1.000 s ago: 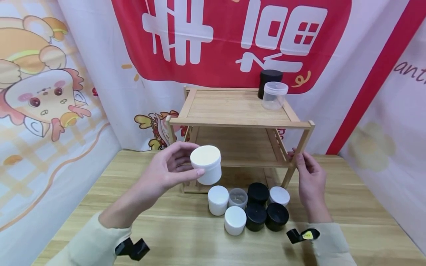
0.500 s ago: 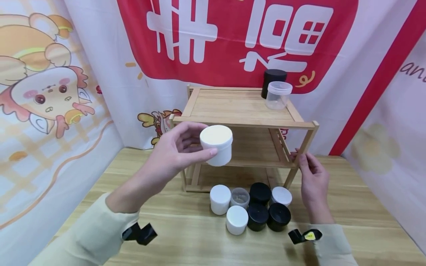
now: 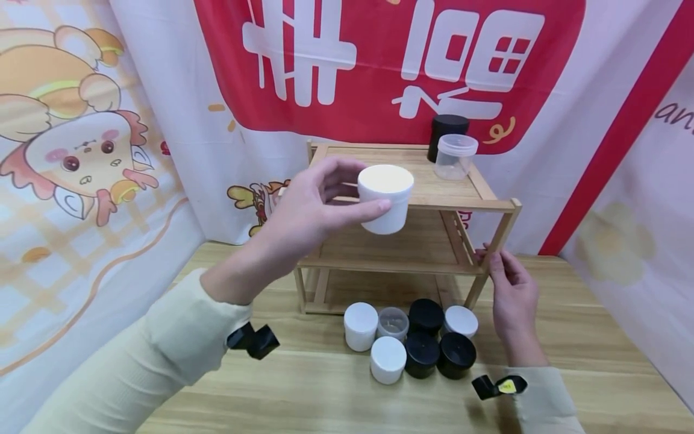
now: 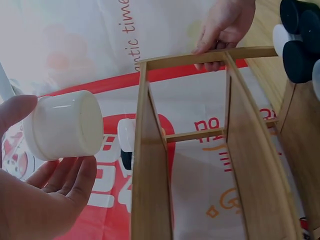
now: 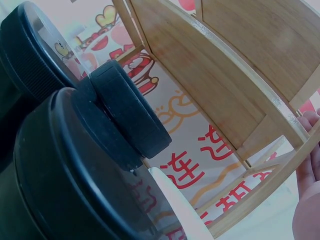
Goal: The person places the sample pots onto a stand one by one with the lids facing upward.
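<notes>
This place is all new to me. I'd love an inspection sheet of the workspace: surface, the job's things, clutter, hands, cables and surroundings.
Surface: table with a wood-grain top.
Job's things: white jar held in the air, apart from the three-tier wooden rack; a black jar and clear jar stand near the right end of its top.
Clutter: nothing seen besides seven more jars grouped in front: three white, three black, one clear.
Left hand: grips the white jar.
Right hand: holds the rack's front right post.
Cables: nothing seen.
Surroundings: printed fabric hangings behind and on both sides.
</notes>
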The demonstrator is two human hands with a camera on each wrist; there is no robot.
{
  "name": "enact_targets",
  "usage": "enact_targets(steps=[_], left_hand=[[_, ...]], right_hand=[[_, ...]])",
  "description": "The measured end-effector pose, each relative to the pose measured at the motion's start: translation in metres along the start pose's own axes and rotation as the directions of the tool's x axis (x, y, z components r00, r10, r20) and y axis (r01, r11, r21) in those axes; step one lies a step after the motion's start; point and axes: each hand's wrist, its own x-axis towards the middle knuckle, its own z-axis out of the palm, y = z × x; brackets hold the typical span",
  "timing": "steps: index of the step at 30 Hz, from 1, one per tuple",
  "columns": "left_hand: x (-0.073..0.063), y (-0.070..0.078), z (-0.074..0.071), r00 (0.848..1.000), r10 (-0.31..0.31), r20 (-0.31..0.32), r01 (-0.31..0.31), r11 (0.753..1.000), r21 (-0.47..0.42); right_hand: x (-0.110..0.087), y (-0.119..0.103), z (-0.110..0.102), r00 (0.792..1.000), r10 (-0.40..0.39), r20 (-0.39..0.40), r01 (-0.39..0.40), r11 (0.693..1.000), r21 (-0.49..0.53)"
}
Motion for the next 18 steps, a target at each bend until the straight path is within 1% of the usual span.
enact_targets(steps=[3,9,14,18], left_hand=[[0.008,0.006,0.004,1.000,0.026,-0.002,-0.026,1.000,-0.007],[0.022,0.015,0.012,0.998,0.058,-0.033,-0.058,0.998,0.010],[0.036,0.018,0.021,0.996,0.078,-0.045,-0.077,0.997,0.015],[0.048,0.017,0.029,0.996,0.065,-0.054,-0.065,0.998,0.003]], right_hand=[[0.001,0.000,0.000,1.000,-0.004,-0.004,0.004,1.000,0.002],[0.002,0.002,0.000,1.000,-0.016,-0.003,0.016,1.000,0.005],[0.003,0.001,-0.001,1.000,-0.024,-0.007,0.024,1.000,0.010],[0.003,0.002,-0.001,1.000,-0.014,-0.002,0.014,1.000,0.016]])
